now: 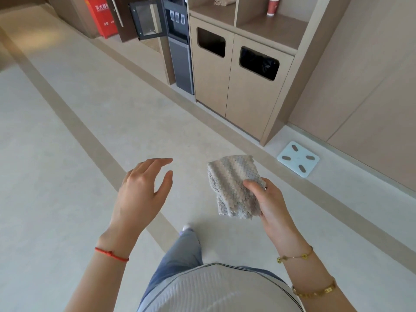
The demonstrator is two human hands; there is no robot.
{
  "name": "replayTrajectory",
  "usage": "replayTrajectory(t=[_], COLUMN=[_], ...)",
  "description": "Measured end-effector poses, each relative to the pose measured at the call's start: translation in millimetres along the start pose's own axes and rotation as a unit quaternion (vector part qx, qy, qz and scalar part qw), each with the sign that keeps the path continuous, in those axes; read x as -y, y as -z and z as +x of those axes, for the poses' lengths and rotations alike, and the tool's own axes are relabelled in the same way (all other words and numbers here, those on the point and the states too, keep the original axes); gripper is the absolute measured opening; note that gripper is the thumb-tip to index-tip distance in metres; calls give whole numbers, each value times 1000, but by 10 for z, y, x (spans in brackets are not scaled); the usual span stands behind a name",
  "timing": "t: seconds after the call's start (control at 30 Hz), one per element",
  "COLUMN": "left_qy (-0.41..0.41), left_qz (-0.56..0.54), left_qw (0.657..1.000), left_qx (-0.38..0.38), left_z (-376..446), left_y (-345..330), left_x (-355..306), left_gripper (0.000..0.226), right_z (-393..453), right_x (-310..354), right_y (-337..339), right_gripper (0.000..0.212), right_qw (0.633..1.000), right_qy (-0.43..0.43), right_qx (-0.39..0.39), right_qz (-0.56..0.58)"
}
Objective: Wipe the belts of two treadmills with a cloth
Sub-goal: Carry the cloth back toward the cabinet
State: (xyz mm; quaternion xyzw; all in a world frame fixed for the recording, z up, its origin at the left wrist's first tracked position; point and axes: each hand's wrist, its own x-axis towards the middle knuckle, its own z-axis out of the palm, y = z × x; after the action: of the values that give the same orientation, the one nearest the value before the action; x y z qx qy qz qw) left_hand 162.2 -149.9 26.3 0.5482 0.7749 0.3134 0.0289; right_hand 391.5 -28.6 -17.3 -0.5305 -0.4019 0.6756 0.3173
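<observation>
From the head view, the right hand (pixel 267 199) pinches a folded grey cloth (pixel 234 186) at its right edge, thumb curled over the top face and fingers hidden beneath; most of the cloth sticks out up and left of the thumb, in the air above the pale floor (pixel 67 143). The left hand (pixel 140 190) hovers well apart from the cloth, fingers spread loosely, holding nothing.

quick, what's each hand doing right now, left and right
Left hand: open, fingers spread, holding nothing.
Right hand: closed in a grip on the folded grey cloth.
</observation>
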Motion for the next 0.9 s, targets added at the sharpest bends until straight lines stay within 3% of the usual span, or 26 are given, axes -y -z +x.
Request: replayTrajectory(t=[0.27, 0.47, 0.7, 0.83, 0.9], left_qy=[-16, -70, -155, -180, -184], left_qz=[-2, -9, -17, -26, -33], left_qw=[1000, 997, 985, 978, 975], left_qx=[23, 21, 68, 106, 116], left_z=[1785, 3539, 5279, 6063, 6420], left_y=[-553, -892, -1412, -1815, -2046], left_x=[428, 716, 738, 670, 627], left_gripper=[29, 27, 28, 29, 30], right_z=[1556, 2862, 4029, 4643, 4975], right_x=[469, 1244, 1970, 2189, 2286], right_y=[-428, -854, -929, -855, -796], right_gripper=[20, 22, 15, 32, 28], right_qw=[999, 997, 982, 973, 969], right_qy=[-17, 20, 35, 17, 14], right_qx=[-41, -62, -170, -218, -230], right_qz=[23, 46, 73, 78, 87])
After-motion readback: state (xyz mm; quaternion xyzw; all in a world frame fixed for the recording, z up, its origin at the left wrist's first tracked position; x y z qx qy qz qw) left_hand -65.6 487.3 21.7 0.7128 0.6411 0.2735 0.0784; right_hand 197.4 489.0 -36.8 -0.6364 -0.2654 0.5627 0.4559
